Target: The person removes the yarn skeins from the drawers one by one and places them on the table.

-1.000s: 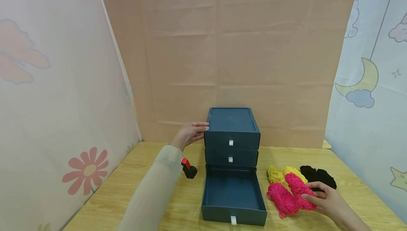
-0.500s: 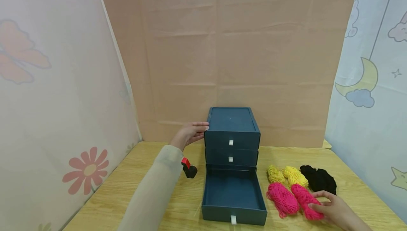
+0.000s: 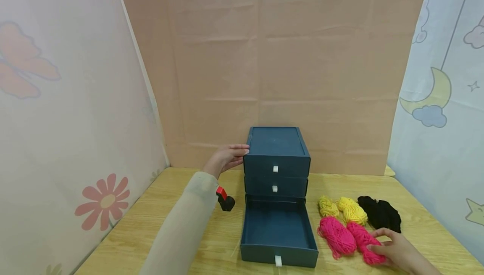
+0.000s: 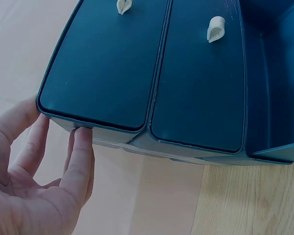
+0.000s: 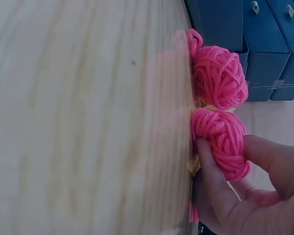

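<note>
My right hand (image 3: 401, 249) pinches a bright pink yarn skein (image 3: 364, 241) between thumb and fingers, low at the tabletop. Close beside it lies a second pink skein (image 3: 338, 237); the right wrist view shows the two nearly end to end. My left hand (image 3: 227, 158) rests with extended fingers against the upper left side of a dark blue drawer unit (image 3: 278, 141). In the left wrist view, its fingertips (image 4: 83, 134) touch the unit's side near the corner. The bottom drawer (image 3: 279, 255) is pulled out and has nothing in it, while the upper two are closed.
Behind the pink skeins lie two yellow skeins (image 3: 328, 206) and black yarn (image 3: 379, 213) on the wooden table (image 3: 181, 233). A brown sheet (image 3: 211, 77) stands behind the unit, with patterned cloth walls at both sides.
The pink skein in my right hand has gone down and to the right, from leaning over the yellow yarn to beside the other pink one. My left hand stays put.
</note>
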Demonstrator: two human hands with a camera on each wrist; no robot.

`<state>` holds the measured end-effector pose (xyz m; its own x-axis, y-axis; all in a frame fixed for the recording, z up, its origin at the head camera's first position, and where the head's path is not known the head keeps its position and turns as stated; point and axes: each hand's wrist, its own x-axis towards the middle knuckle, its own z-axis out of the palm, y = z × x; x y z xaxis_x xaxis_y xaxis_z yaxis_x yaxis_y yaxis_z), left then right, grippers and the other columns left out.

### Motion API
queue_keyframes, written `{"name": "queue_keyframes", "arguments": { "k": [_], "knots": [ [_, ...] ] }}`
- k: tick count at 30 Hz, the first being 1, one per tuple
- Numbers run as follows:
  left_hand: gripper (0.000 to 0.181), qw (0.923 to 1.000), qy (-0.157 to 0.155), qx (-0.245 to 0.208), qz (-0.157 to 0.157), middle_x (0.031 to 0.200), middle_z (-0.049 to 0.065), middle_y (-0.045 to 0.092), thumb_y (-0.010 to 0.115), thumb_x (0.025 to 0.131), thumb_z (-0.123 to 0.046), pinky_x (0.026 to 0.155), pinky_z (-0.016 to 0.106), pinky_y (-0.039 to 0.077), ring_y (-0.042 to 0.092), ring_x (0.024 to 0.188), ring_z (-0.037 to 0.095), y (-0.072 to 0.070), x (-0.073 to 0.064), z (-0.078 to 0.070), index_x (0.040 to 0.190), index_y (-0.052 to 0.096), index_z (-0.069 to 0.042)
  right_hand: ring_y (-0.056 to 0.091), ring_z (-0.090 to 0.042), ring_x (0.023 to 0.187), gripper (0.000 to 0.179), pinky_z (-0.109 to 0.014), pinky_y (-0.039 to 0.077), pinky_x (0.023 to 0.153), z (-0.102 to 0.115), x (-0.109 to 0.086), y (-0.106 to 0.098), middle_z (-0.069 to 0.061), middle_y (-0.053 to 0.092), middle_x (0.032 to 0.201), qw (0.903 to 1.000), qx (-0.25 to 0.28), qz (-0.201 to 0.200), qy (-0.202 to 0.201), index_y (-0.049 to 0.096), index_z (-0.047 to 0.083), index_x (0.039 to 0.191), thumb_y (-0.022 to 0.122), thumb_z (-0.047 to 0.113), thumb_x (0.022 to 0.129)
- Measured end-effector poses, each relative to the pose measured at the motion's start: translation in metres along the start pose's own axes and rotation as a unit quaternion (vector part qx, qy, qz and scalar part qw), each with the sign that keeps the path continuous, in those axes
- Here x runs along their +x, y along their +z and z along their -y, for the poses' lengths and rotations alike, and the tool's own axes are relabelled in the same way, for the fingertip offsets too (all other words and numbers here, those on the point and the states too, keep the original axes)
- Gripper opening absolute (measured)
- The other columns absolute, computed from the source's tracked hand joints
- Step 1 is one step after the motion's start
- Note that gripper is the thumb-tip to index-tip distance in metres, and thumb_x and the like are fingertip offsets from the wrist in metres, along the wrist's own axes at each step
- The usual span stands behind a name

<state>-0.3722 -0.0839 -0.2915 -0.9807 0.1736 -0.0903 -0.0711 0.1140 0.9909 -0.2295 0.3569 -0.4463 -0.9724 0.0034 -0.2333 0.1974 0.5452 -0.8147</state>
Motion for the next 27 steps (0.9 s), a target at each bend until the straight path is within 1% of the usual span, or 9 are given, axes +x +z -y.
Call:
{"name": "queue_keyframes", "arguments": {
  "k": [5, 9, 13, 16, 19, 21, 24, 27],
  "knots": [
    [0.03, 1.0, 0.0, 0.003, 0.0, 0.107, 0.004, 0.064, 0.068, 0.085, -0.021, 0.089, 0.031, 0.049, 0.064, 0.09, 0.014, -0.0006, 0.0008, 0.0001, 0.114, 0.066, -0.015, 0.045, -0.012, 0.054, 0.04, -0.022, 0.044, 0.051, 0.0023, 0.001, -0.0009, -0.001, 0.057, 0.068, 0.9999, -0.002, 0.01, -0.002, 0.048, -0.007, 0.102, 0.071, 0.018, 0.081],
    [0.029, 1.0, -0.002, 0.003, 0.0, 0.107, 0.004, 0.064, 0.068, 0.084, -0.02, 0.088, 0.029, 0.05, 0.064, 0.089, 0.014, -0.0007, 0.0011, 0.0, 0.113, 0.067, -0.015, 0.044, -0.011, 0.054, 0.04, -0.023, 0.045, 0.052, 0.0029, 0.001, -0.0023, -0.001, 0.056, 0.066, 0.9997, 0.002, 0.024, -0.005, 0.048, -0.007, 0.101, 0.071, 0.019, 0.081],
    [0.029, 1.0, -0.002, 0.003, 0.0, 0.107, 0.004, 0.064, 0.068, 0.085, -0.02, 0.086, 0.028, 0.05, 0.063, 0.09, 0.014, -0.0003, 0.0008, -0.0001, 0.113, 0.067, -0.015, 0.043, -0.011, 0.053, 0.041, -0.022, 0.043, 0.05, 0.003, 0.001, -0.001, -0.001, 0.054, 0.066, 0.9999, -0.013, 0.008, -0.007, 0.048, -0.007, 0.101, 0.072, 0.019, 0.08],
    [0.029, 1.0, -0.003, 0.003, -0.001, 0.107, 0.004, 0.064, 0.068, 0.085, -0.02, 0.086, 0.028, 0.05, 0.064, 0.09, 0.014, -0.0003, 0.0006, -0.0002, 0.113, 0.067, -0.016, 0.043, -0.011, 0.053, 0.041, -0.022, 0.042, 0.05, 0.003, 0.0015, 0.0008, -0.002, 0.053, 0.066, 0.9998, -0.019, -0.007, 0.002, 0.049, -0.006, 0.101, 0.073, 0.018, 0.079],
    [0.028, 1.0, -0.003, 0.003, -0.002, 0.107, 0.004, 0.065, 0.067, 0.085, -0.02, 0.086, 0.028, 0.05, 0.064, 0.09, 0.014, -0.0004, 0.0008, -0.0002, 0.113, 0.067, -0.016, 0.043, -0.012, 0.054, 0.043, -0.022, 0.042, 0.05, 0.0031, 0.0019, 0.0016, -0.002, 0.052, 0.068, 0.9997, -0.017, -0.011, 0.012, 0.049, -0.006, 0.101, 0.073, 0.021, 0.079],
    [0.028, 1.0, -0.002, 0.003, -0.002, 0.107, 0.004, 0.065, 0.067, 0.085, -0.02, 0.086, 0.029, 0.05, 0.064, 0.091, 0.014, -0.0006, 0.001, -0.0002, 0.113, 0.067, -0.016, 0.043, -0.012, 0.054, 0.046, -0.023, 0.042, 0.05, 0.0034, 0.002, 0.002, -0.003, 0.052, 0.069, 0.9997, -0.016, -0.013, 0.016, 0.049, -0.007, 0.102, 0.074, 0.025, 0.078],
    [0.028, 1.0, -0.001, 0.001, -0.001, 0.107, 0.004, 0.065, 0.066, 0.086, -0.02, 0.086, 0.029, 0.05, 0.063, 0.091, 0.014, -0.0006, 0.0012, -0.0001, 0.113, 0.067, -0.015, 0.047, -0.013, 0.057, 0.051, -0.024, 0.045, 0.052, 0.0039, 0.0014, 0.0022, -0.004, 0.053, 0.075, 0.9998, 0.004, -0.006, 0.018, 0.048, -0.008, 0.103, 0.074, 0.028, 0.078],
    [0.028, 1.0, -0.001, 0.001, -0.001, 0.107, 0.004, 0.064, 0.067, 0.085, -0.02, 0.085, 0.028, 0.051, 0.063, 0.091, 0.015, -0.0005, 0.0013, -0.0002, 0.113, 0.067, -0.015, 0.052, -0.015, 0.063, 0.055, -0.026, 0.049, 0.054, 0.0047, 0.0008, 0.0027, -0.007, 0.056, 0.083, 0.9991, 0.035, 0.002, 0.024, 0.047, -0.009, 0.105, 0.074, 0.03, 0.078]
  ]
}}
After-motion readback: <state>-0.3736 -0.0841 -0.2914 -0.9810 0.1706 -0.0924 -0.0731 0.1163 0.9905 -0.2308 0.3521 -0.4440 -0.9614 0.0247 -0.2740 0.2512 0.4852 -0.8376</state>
